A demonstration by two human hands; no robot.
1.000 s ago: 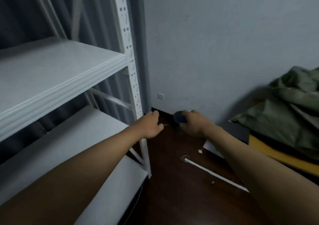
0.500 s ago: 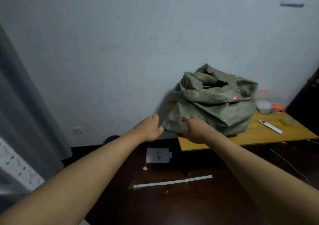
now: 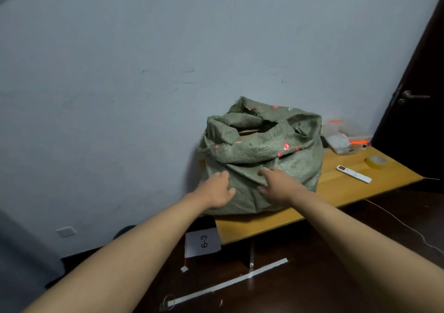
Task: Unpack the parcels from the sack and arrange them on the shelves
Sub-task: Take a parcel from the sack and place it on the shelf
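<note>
- Both hands are stretched forward to the sack (image 3: 262, 149): the left hand (image 3: 217, 191) is laid against its lower front at the left, the right hand (image 3: 278, 184) against its lower front nearer the middle.
- Fingers of both are loosely bent and spread over the green weave; no clamped fold can be made out, so a light touch is judged, not a firm hold.
- The sack is stood at the left end of the tabletop (image 3: 254, 226), backed against the wall, its base close to the front edge.
- Its mouth is rolled open and turned upward, above and beyond both hands; a brown edge, probably a parcel (image 3: 248, 131), is glimpsed inside.
- The coming reach is therefore judged to run up and over the rolled rim, not forward.
- The right hand is seen slightly nearer the mouth; the left is better placed for steadying the sack.
- No shelves are in view.
</note>
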